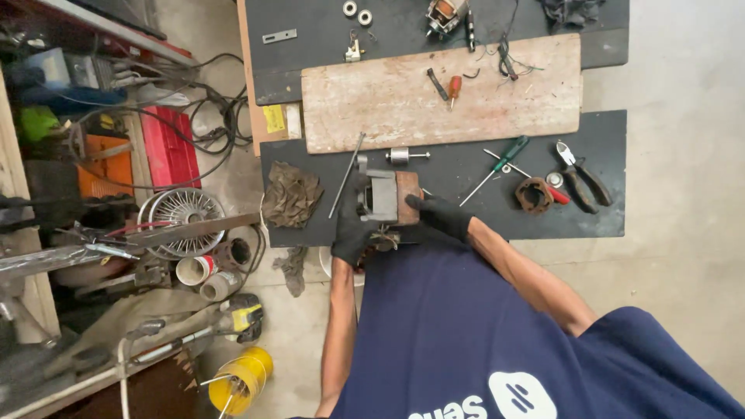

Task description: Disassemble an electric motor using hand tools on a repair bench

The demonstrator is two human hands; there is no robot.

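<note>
Both gloved hands on the motor housing at the bench's near edge: left hand clamped around its left side, right hand apparently pressing its right end, grip unclear.

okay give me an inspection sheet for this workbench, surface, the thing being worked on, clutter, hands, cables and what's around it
Surface: dark bench top with a worn wooden board lying across it.
Job's things: grey metal motor part with a brown block at the near edge, held between both hands.
Clutter: crumpled rag, thin metal rod, green-handled screwdriver, cutting pliers, rusty ring, small red-handled screwdriver, two white washers.
Grippers: left hand and right hand, both black-gloved, grip the motor part.
Cables: loose wires on the board; black cable loops on the floor.
Surroundings: concrete floor, wire fan guard, yellow wire spool, red crate.
</note>
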